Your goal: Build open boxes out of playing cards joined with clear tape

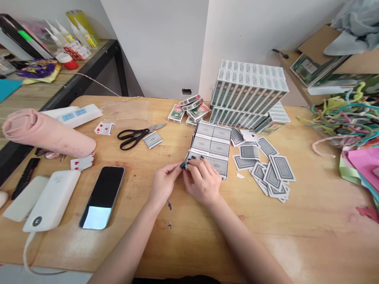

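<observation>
Wooden surface point(296, 221), mid-area: joined sheet of playing-card backs point(211, 148), several rows assembled; near corner pinched by left hand point(162, 185) and right hand point(203, 182), each grip clenched on it. Loose cards point(271, 171) beside it remain unattached; boxed decks point(248, 92) stacked at far edge.

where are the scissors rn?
In the head view, the black-handled scissors lie on the wooden table, left of centre, beside a single face-down playing card and beyond the smartphone, left of both hands.
</observation>
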Available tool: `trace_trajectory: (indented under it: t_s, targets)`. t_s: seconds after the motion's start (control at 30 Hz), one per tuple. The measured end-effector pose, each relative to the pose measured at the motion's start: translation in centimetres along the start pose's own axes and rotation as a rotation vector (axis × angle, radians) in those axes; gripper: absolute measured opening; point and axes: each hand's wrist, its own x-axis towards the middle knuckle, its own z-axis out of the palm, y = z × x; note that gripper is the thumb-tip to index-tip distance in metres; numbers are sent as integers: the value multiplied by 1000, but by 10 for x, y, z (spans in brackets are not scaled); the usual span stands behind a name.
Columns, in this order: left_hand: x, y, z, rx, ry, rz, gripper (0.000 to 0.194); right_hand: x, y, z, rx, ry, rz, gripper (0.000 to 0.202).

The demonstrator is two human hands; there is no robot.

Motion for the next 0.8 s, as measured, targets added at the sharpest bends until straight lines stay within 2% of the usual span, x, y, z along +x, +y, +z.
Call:
trace_trajectory:
  t_s: [0.17,0.23,0.37,0.5,0.57,0.67,0.8]
  targets:
    - [-7,-1,6,172,100,85,30,-1,0,1,2,11,8,6]
    - [-5,7,3,251,71,75,30,-2,0,2,-7,17,4,5]
    - [8,31,-9,339,-170,-53,27,-1,0,2,-30,13,-4,6]
    - [28,54,-17,432,-322,-183,18,0,1,1,-46,25,-14,4]
    - [39,62,-18,424,-422,-290,16,0,1,1,-55,24,-18,3]
    - [53,69,-16,489,-583,-391,12,-1,1,1,-66,10,-21,4]
    - [66,69,-11,595,-742,-405,13,0,0,0,-43,16,-15,4]
